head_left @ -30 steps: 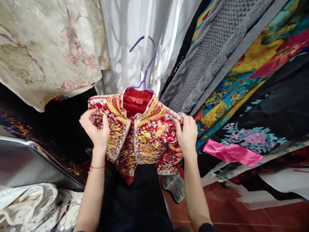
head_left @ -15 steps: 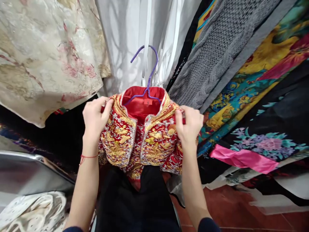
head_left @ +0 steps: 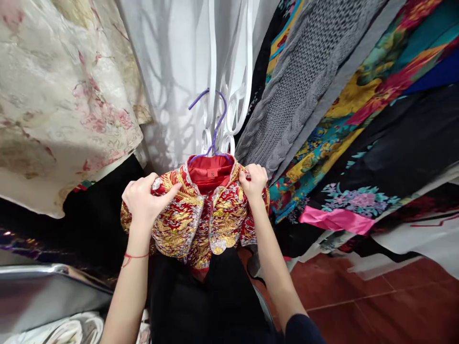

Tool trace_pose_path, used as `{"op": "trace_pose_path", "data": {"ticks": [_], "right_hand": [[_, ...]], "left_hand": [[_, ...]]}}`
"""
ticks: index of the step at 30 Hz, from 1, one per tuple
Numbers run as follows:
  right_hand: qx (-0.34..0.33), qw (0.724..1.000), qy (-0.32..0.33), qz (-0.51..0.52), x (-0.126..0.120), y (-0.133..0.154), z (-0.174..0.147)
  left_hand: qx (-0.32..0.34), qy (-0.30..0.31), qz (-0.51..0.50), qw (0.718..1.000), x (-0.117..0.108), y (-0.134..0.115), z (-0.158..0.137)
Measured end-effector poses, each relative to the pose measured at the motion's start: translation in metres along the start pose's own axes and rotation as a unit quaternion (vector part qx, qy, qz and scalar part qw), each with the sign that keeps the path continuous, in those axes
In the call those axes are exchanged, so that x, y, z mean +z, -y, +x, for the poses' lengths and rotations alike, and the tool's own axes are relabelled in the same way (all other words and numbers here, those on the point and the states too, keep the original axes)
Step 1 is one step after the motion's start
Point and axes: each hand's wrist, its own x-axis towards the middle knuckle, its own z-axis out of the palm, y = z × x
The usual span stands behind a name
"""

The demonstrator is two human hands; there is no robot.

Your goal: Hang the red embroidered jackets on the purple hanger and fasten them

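Note:
A red jacket [head_left: 175, 220] with dense gold and silver embroidery lies over my lap, its collar facing away from me. Inside the neck, a purple hanger [head_left: 221, 119] shows its hook and the tops of its arms; the rest is hidden in the cloth. A small red label [head_left: 213, 174] marked S sits at the back of the collar. My left hand [head_left: 145, 197] grips the left shoulder, fingers curled over it and thumb stretched along the front. On the opposite shoulder, my right hand [head_left: 255, 181] pinches the cloth between thumb and fingers.
A cream floral garment [head_left: 71, 105] hangs at the left. Straight ahead are a white curtain [head_left: 168, 57] and a white scrollwork metal frame [head_left: 236, 110]. To the right hang a grey knit [head_left: 308, 81] and a black floral garment [head_left: 405, 143]. Red tiles [head_left: 337, 291] cover the floor.
The jacket, hanger and both hands sit lower in view, with the hanger's hook farther from the top edge. My left thumb has stretched out across the jacket front. My right hand has shifted left in view.

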Motion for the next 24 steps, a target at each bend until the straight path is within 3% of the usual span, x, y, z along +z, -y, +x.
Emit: {"op": "trace_pose_path", "data": {"ticks": [5,12,20,24], "right_hand": [[-0.009,1.0,0.015,0.011,-0.008,0.001,-0.001],[-0.101,0.994,-0.008,0.042,-0.031,-0.011,-0.005],[-0.119,0.992,-0.01,0.034,-0.038,-0.022,-0.002],[-0.113,0.991,0.032,0.066,-0.056,-0.023,0.002]], "left_hand": [[-0.05,0.071,0.022,0.996,-0.016,-0.003,-0.002],[-0.061,-0.038,0.068,0.995,0.009,-0.011,-0.013],[-0.132,-0.076,0.088,0.984,0.028,-0.021,-0.016],[-0.14,-0.101,0.085,0.981,0.035,-0.024,-0.02]]}}
